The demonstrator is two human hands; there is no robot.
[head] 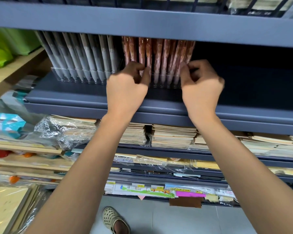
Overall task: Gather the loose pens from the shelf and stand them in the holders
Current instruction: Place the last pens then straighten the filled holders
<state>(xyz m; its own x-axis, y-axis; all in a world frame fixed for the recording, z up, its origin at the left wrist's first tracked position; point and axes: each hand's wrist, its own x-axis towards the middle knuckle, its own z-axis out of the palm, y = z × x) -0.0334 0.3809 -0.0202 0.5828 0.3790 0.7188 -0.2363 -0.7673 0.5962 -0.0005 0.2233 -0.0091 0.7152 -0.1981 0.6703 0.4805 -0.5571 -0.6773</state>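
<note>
Nearest to the camera, at the lower edge of the view, a foot in a beige sandal (116, 220) stands on the grey floor (176, 222). Above it come the low shelves. One carries a strip of price labels (159, 190) on its front edge, and a higher one carries stacks of notebooks (172, 135), some wrapped in plastic film.

Both bare forearms reach up and forward over these to the dark grey shelf (74, 98). The left hand (127, 86) is at the left end of a row of reddish pens (161, 54). Its fingers are curled narrow, and thumb and forefinger pinch one pen of the row. The right hand (201, 85) is at the right end of the same row with its fingers also curled, the tips against the last pens. It is blurred there, so I cannot tell if it really grips one or only touches.

The reddish pens stand close together, tips down, in a clear holder (162, 81) near the middle of the shelf, a little back from the front edge. Just beside it on the left a second clear holder (69, 74) keeps a row of grey pens (85, 53) — these lean slightly to the left. The right part of the shelf behind the right hand is dark.

Farther up, the front edge of the upper shelf (142, 21) crosses the whole view and hides the tops of the pens. At the far left there is a green bag (0, 51).
</note>
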